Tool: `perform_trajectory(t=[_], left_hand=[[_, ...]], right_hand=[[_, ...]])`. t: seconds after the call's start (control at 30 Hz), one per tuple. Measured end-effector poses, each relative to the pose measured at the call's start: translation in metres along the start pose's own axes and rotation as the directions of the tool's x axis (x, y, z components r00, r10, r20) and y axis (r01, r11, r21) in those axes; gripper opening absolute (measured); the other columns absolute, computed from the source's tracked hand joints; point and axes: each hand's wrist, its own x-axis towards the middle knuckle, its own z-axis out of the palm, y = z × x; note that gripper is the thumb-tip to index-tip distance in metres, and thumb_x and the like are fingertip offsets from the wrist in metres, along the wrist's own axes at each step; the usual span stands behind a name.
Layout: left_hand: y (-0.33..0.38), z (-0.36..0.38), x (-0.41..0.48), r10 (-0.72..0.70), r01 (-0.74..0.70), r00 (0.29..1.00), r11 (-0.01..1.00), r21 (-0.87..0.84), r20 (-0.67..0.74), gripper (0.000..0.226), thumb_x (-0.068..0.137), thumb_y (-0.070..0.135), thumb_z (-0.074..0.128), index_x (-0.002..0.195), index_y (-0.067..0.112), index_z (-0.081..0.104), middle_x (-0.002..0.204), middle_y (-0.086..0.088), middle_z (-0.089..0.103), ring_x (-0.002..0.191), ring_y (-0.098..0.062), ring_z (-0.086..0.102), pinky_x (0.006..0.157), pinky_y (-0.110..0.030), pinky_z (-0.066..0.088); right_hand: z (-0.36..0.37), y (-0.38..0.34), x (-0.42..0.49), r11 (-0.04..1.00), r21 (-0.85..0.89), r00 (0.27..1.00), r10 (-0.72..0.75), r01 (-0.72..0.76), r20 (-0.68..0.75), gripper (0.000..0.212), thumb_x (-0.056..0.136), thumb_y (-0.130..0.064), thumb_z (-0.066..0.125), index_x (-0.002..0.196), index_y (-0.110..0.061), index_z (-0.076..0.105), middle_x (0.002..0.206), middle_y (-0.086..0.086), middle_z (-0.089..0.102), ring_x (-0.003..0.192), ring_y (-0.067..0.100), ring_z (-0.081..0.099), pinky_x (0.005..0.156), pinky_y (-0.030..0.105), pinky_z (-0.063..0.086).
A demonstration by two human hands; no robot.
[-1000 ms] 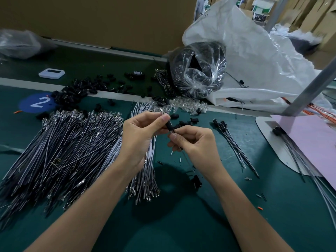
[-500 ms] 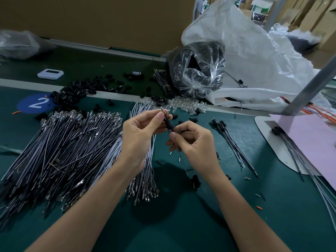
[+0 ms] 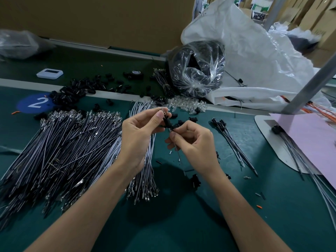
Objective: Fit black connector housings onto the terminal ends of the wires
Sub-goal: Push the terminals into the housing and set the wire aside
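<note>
My left hand (image 3: 140, 133) pinches the metal terminal end of a thin wire between thumb and fingers. A black connector housing (image 3: 167, 122) sits on that wire just below the terminal. My right hand (image 3: 190, 144) pinches the wire right under the housing; the wire's loose tail (image 3: 177, 151) hangs down from it. A big fan of grey wires with metal terminals (image 3: 60, 148) lies on the green mat at the left. Loose black housings (image 3: 72, 91) are heaped at the back left. A few finished wires with housings (image 3: 231, 139) lie to the right of my hands.
A clear bag of black parts (image 3: 196, 70) and a white plastic sack (image 3: 254, 57) stand behind. Clear plastic pieces (image 3: 189, 104) lie by the mat's far edge. A pink sheet (image 3: 312, 137) with more wires is at the right, beside a grey post (image 3: 309, 86). A white device (image 3: 49, 73) lies far left.
Both hands have drifted slightly up and away from me, still holding the same wire. The housing now sits a little nearer the terminal end.
</note>
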Motion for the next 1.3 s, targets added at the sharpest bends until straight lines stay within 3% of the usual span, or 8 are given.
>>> perform_trajectory(t=[0.53, 0.67, 1.13, 1.3], left_hand=[[-0.0007, -0.0001, -0.0001, 0.032, -0.032, 0.999, 0.999, 0.040, 0.013, 0.016, 0.081, 0.020, 0.067, 0.092, 0.012, 0.075, 0.090, -0.003, 0.076, 0.087, -0.013, 0.070, 0.071, -0.022, 0.055], [-0.0014, -0.0004, 0.0000, 0.047, -0.048, 0.999, 0.996, 0.069, 0.011, 0.012, 0.090, 0.011, 0.064, 0.091, 0.013, 0.075, 0.088, -0.002, 0.076, 0.086, -0.012, 0.068, 0.071, -0.022, 0.054], [-0.0067, 0.0016, 0.0015, 0.140, -0.137, 0.990, 0.979, 0.150, -0.007, 0.016, 0.092, 0.000, 0.060, 0.089, 0.007, 0.073, 0.082, 0.000, 0.075, 0.076, -0.011, 0.069, 0.067, -0.021, 0.054], [-0.0059, 0.0004, 0.0017, 0.125, -0.126, 0.992, 0.980, 0.151, 0.022, 0.016, 0.092, 0.002, 0.061, 0.089, 0.010, 0.075, 0.089, 0.002, 0.076, 0.070, -0.007, 0.066, 0.064, -0.019, 0.052]], right_hand=[[-0.0003, 0.0017, 0.0011, 0.998, 0.042, 0.999, 0.041, -0.042, 0.026, 0.016, 0.087, 0.003, 0.067, 0.075, -0.002, 0.059, 0.071, 0.011, 0.074, 0.062, 0.020, 0.072, 0.057, 0.018, 0.051], [-0.0007, 0.0031, 0.0017, 0.998, 0.046, 0.998, 0.049, -0.051, 0.040, 0.014, 0.087, 0.003, 0.067, 0.076, 0.003, 0.058, 0.071, 0.010, 0.074, 0.063, 0.020, 0.072, 0.058, 0.019, 0.051], [0.0000, 0.0036, 0.0021, 0.998, 0.058, 0.999, 0.014, -0.016, 0.043, 0.009, 0.086, -0.011, 0.073, 0.084, -0.020, 0.074, 0.067, 0.003, 0.072, 0.061, 0.025, 0.069, 0.058, 0.027, 0.053], [0.0002, 0.0053, 0.0020, 0.999, 0.047, 0.999, -0.019, 0.018, 0.027, 0.007, 0.090, -0.009, 0.068, 0.090, -0.008, 0.075, 0.074, 0.005, 0.075, 0.065, 0.024, 0.069, 0.060, 0.025, 0.052]])
